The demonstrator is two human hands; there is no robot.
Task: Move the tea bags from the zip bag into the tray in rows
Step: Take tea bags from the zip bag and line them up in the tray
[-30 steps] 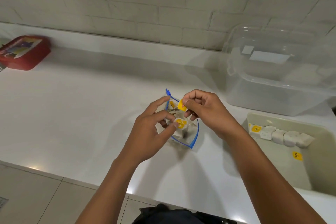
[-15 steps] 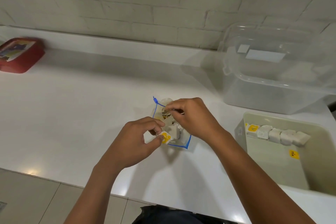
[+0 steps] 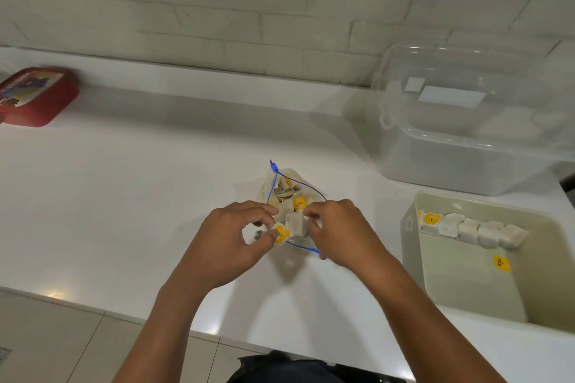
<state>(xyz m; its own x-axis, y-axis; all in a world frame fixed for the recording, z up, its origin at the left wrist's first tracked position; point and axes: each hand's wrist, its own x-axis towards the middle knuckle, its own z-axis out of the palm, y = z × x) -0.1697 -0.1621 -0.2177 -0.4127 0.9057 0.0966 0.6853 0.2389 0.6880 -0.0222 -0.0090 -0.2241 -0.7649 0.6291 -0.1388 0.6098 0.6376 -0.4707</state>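
A clear zip bag (image 3: 281, 185) with a blue zip edge lies open on the white counter, full of white tea bags with yellow tags. My left hand (image 3: 230, 242) pinches a yellow tag (image 3: 282, 233) at the bag's near edge. My right hand (image 3: 342, 232) pinches a white tea bag (image 3: 295, 223) at the bag's mouth, just right of the left hand. The cream tray (image 3: 413, 214) stands at the right. A row of several tea bags (image 3: 466, 228) lies along its far side, and one loose yellow tag (image 3: 502, 264) lies on its floor.
A large clear plastic box (image 3: 460, 146) stands behind the tray against the brick wall. A red container (image 3: 34, 96) sits at the far left of the counter. The counter's front edge (image 3: 93, 309) runs close below my forearms, with tiled floor beyond it.
The bag and both hands have come down from their raised position onto the counter. My right hand has let go of the yellow tag and now pinches a white tea bag.
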